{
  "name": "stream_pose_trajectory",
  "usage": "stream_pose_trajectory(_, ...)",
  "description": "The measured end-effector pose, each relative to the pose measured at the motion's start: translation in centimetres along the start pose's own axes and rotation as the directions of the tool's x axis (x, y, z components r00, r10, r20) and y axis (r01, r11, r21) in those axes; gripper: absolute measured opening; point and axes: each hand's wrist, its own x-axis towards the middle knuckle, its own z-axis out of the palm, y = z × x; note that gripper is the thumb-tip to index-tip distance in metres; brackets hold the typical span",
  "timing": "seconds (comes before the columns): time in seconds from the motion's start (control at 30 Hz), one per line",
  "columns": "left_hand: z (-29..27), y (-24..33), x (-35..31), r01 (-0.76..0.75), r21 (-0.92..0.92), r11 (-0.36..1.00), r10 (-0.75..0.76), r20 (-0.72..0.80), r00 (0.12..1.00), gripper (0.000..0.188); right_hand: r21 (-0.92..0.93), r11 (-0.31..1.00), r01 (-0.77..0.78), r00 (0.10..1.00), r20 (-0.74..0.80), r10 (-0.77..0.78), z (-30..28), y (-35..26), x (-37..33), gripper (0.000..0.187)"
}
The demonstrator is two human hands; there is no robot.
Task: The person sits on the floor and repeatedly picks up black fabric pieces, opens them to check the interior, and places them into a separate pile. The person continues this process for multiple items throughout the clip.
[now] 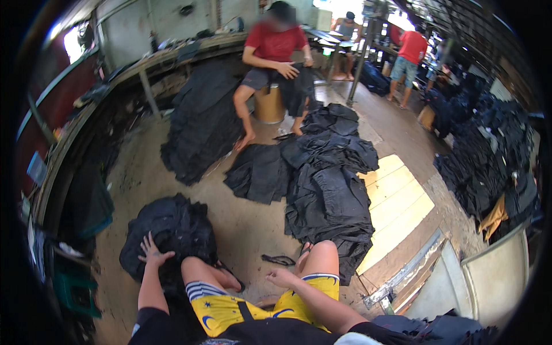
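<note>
My left hand (pixel 153 252) lies with its fingers spread on a rounded heap of black cloth (pixel 175 227) beside my left knee. Over my lap, close to my right knee, my right hand (pixel 280 277) is closed; whatever its fingers may hold is too small to make out. Beyond my right knee, a long pile of black garments (pixel 330 198) stretches over the floor. A dark sandal (pixel 278 260) lies between my feet.
Facing me, a person in a red shirt (pixel 276 40) sits on a brown drum (pixel 269 106) by another black cloth pile (pixel 204 118). Wooden boards (pixel 397 201) lie on the right, near large cloth heaps (pixel 489 155). A workbench (pixel 135 68) follows the left wall.
</note>
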Motion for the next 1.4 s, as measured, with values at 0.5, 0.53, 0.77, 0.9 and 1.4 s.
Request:
stream_pose_trajectory(0.5, 14.9, 31.5, -23.7, -0.845, -0.181, 0.504, 0.843, -0.112, 0.527, 0.100, 0.482, 0.747, 0.457, 0.570, -0.804, 0.171, -11.2, -3.0, -4.8, 0.025)
stream_pose_trajectory(0.53, 16.1, 34.0, -26.2, -0.879, -0.233, 0.415, 0.891, -0.090, 0.445, 0.098, 0.418, 0.818, 0.394, 0.494, -0.847, 0.195, -13.1, -1.0, -6.4, 0.017)
stream_pose_trajectory(0.77, 20.2, 46.9, -37.9, -0.963, -0.086, 0.254, 0.897, 0.395, 0.201, 0.079, 0.620, 0.726, 0.297, 0.256, -0.784, 0.566, -15.8, 15.9, -15.6, 0.021)
stream_pose_trajectory(0.9, 21.2, 49.2, -38.6, -0.981, 0.026, 0.194, 0.883, 0.432, 0.186, 0.063, 0.829, 0.543, 0.137, 0.328, -0.555, 0.765, -9.6, 22.9, -18.7, 0.027)
stream_pose_trajectory(1.4, 24.5, 54.2, -34.6, -0.896, -0.353, 0.269, 0.959, 0.188, 0.214, 0.024, 0.941, -0.170, 0.291, 0.643, -0.061, 0.763, -18.9, 39.2, 2.9, 0.093)
